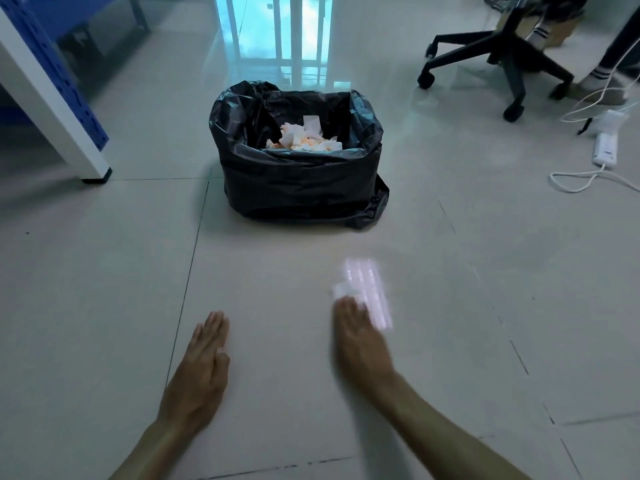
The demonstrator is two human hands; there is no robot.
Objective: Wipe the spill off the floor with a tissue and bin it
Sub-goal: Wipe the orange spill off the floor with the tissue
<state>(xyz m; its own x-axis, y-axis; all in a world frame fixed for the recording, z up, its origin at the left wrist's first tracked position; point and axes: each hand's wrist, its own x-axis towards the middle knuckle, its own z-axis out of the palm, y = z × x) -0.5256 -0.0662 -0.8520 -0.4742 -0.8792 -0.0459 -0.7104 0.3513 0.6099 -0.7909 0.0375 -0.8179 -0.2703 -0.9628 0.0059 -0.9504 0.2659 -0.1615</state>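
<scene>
Tile, pale and glossy: floor [104, 289], bare under both hands.
Right hand [356, 336]: palm down, fingers together and flat, pressing a white tissue [343, 289] to the tile; blurred, so how firmly it presses cannot be told.
Tissue: crumpled, mostly under the fingertips, one edge poking out beyond them.
Spill: a faint pale smear [369, 294] just past and to the outer side of the right hand; partly a glare patch, its true edge too soft to read.
Left hand [202, 368]: empty, fingers straight and closed together, palm flat on the tile, well apart from the right, apparently bracing.
Bin [298, 181]: lined with a black bag, straight ahead of both hands and well beyond them, mouth open, used tissues [304, 138] already inside.
Also in room: office chair base [498, 60], power strip [606, 145] with white cord, both far off to the right.
Step in hand, as judged: wiping.
Handling notes: keep the palm weight over the wad; stroke from the smear's outer edge inward so the liquid gathers; fold the wet face in before lifting.
Risk: a thin tissue may shred or streak.
</scene>
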